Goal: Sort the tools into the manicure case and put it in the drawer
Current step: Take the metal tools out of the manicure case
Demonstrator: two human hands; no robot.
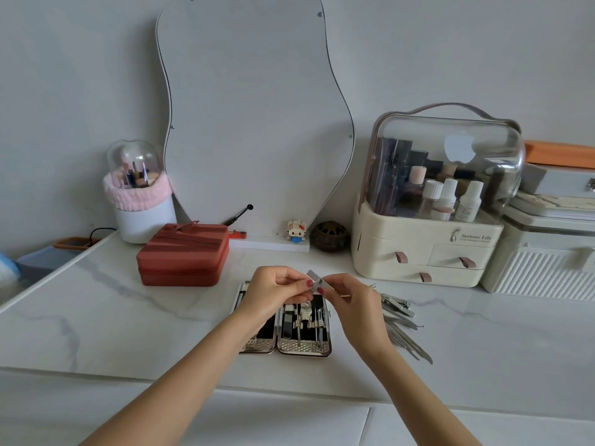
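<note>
The manicure case (pixel 285 329) lies open on the worktop (pixel 128 317), just in front of the person. A few thin tools already sit under the straps of its right half; the left half is mostly hidden by the left arm, so I cannot say what it holds. Above the case both hands meet on one small metal tool (pixel 317 280) — the left hand (pixel 277 289) pinches one end and the right hand (pixel 349 299) pinches the other, so each grip is closed on it.

To the right of the case, a pile of loose tools (pixel 402 326) waits on the worktop — clippers and several long thin pieces. So the sorting seems to be only partly done: most tools are still outside, the case is not closed, and it is not yet in a drawer.

Behind the pile stands a cream cosmetic organiser (pixel 425 249) with small drawers, all closed. A red zipped box (pixel 183 255) sits left of the case, and a wavy mirror (pixel 254 117) leans at the wall.
</note>
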